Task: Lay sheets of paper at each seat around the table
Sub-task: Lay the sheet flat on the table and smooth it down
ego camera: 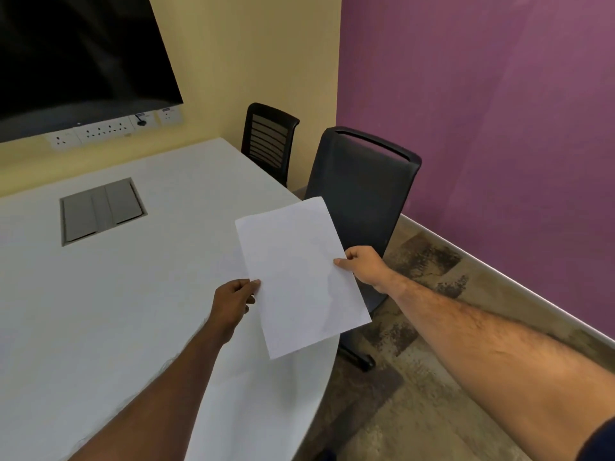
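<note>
Meeting room, yellow wall ahead with a dark wall-mounted screen (76,58) and a strip of sockets (106,129) under it, purple wall on the right. White table (100,311) fills the left and centre, rounded edge on the near right, grey cable hatch (101,209) set flush in the top, lids closed. Two black chairs on the right side: near chair (361,194) pushed up just beside the table edge, far chair (269,138) with a slatted back in the corner by the yellow wall. Patterned carpet (416,410) bottom right. Sheet of paper (299,277), white and blank on the visible face, held in the air over the table's right edge, in front of the near chair, tilted with its top corner toward the chair back; lower right part overhangs the floor side. Can't tell if it's one sheet or several stacked. Left hand (234,302) pinches the sheet's left edge, thumb on top, other fingers curled closed under it. Right hand (361,266) pinches the right edge, thumb tip on the top face, fingers closed behind the paper. Both forearms bare, extended forward; dark sleeve edge at bottom right corner.
</note>
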The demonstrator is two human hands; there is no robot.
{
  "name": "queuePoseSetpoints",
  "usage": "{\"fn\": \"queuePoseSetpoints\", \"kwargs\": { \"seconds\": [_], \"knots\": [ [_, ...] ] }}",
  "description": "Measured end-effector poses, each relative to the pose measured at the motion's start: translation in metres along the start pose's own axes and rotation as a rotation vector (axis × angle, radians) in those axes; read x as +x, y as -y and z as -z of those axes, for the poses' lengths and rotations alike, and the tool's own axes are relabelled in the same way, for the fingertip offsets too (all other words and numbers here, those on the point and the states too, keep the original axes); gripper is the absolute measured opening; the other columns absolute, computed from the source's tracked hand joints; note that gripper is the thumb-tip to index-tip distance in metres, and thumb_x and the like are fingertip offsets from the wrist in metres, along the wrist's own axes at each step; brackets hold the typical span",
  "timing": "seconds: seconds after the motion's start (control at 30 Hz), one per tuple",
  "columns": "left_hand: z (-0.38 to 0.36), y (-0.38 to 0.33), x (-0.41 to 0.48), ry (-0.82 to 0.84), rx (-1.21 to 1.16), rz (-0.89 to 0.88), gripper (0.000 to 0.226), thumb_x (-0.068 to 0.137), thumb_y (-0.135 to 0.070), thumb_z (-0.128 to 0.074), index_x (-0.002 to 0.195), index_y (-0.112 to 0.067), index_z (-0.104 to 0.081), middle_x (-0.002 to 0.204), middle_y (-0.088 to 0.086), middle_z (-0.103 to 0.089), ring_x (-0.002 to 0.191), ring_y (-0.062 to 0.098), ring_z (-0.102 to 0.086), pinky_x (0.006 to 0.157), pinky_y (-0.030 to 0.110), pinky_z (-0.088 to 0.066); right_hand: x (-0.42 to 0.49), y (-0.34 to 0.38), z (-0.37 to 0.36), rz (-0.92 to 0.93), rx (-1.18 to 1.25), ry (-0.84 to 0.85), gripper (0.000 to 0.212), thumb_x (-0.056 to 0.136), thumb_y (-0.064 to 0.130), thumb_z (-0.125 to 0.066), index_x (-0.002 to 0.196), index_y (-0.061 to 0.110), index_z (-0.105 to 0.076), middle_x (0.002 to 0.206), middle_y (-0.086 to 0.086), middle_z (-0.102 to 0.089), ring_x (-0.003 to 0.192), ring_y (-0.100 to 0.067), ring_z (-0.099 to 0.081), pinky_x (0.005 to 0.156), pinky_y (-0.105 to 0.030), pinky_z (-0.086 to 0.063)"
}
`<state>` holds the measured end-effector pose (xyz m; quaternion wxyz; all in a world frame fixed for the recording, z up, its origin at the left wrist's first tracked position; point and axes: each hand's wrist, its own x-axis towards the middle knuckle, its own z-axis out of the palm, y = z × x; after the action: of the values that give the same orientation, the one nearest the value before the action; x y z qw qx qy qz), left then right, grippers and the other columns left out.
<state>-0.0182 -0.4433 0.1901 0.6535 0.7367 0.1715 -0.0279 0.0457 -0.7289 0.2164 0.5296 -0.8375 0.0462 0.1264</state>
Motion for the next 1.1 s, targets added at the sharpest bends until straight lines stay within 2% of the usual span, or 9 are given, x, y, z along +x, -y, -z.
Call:
{"fn": "queuePoseSetpoints", "kwargs": {
  "seconds": [0.07,0.17,0.3,0.5,0.77,0.93,1.1],
  "knots": [
    [-0.011,-0.009,0.026,-0.011,-0.022,-0.004,0.017,0.087,-0.026,-0.069,0.085,-0.009,-0.073,0.085,0.008,-0.069,0.077,0.021,-0.059,0.067,0.034,-0.044,0.022,0.005,0.013,0.015,-0.020,-0.006,0.016,0.092,0.026,-0.065,0.082,0.014,-0.063,0.096,-0.002,-0.066,0.088,-0.017,-0.065,0.071,-0.027,-0.052],
    [-0.031,-0.026,0.061,-0.037,-0.069,-0.016,0.015,0.087,-0.024,-0.069,0.083,-0.009,-0.072,0.081,0.006,-0.066,0.074,0.020,-0.057,0.067,0.033,-0.044,0.057,0.015,0.035,0.029,-0.032,-0.005,0.019,0.091,0.025,-0.067,0.086,0.007,-0.065,0.096,-0.003,-0.069,0.089,-0.018,-0.067,0.081,-0.035,-0.057],
    [-0.060,-0.043,0.099,-0.022,-0.076,-0.017,0.015,0.087,-0.024,-0.069,0.081,-0.010,-0.071,0.079,0.005,-0.066,0.074,0.019,-0.058,0.067,0.033,-0.044,0.101,0.024,0.065,0.041,-0.047,-0.027,0.020,0.090,0.026,-0.068,0.086,0.007,-0.066,0.094,-0.003,-0.068,0.087,-0.017,-0.067,0.082,-0.036,-0.057],
    [-0.096,-0.062,0.134,-0.044,-0.067,-0.036,0.021,0.088,-0.025,-0.069,0.083,-0.003,-0.070,0.076,0.005,-0.063,0.073,0.018,-0.056,0.067,0.032,-0.044,0.156,0.025,0.101,0.032,-0.038,0.012,0.023,0.089,0.028,-0.069,0.094,0.006,-0.068,0.101,-0.004,-0.069,0.094,-0.019,-0.068,0.091,-0.042,-0.056],
    [-0.169,-0.106,0.179,-0.184,-0.101,-0.064,0.020,0.087,-0.025,-0.069,0.085,-0.005,-0.071,0.076,0.006,-0.062,0.073,0.019,-0.056,0.068,0.033,-0.044,0.245,0.041,0.177,0.180,-0.047,0.116,0.020,0.091,0.029,-0.067,0.091,0.009,-0.065,0.102,-0.005,-0.068,0.093,-0.020,-0.067,0.085,-0.036,-0.056],
    [-0.227,-0.146,0.192,-0.294,-0.148,-0.103,0.015,0.088,-0.022,-0.068,0.079,-0.011,-0.069,0.067,-0.001,-0.058,0.066,0.016,-0.052,0.065,0.030,-0.042,0.297,0.064,0.235,0.261,-0.042,0.207,0.023,0.090,0.027,-0.067,0.096,0.005,-0.067,0.097,-0.003,-0.070,0.085,-0.017,-0.068,0.068,-0.026,-0.052],
    [-0.268,-0.178,0.202,-0.386,-0.172,-0.109,0.014,0.088,-0.023,-0.069,0.081,-0.010,-0.070,0.073,0.002,-0.060,0.069,0.016,-0.054,0.066,0.031,-0.043,0.345,0.082,0.273,0.300,-0.049,0.294,0.018,0.089,0.030,-0.069,0.087,0.012,-0.067,0.097,-0.004,-0.071,0.088,-0.021,-0.070,0.076,-0.034,-0.055]
  ]
}}
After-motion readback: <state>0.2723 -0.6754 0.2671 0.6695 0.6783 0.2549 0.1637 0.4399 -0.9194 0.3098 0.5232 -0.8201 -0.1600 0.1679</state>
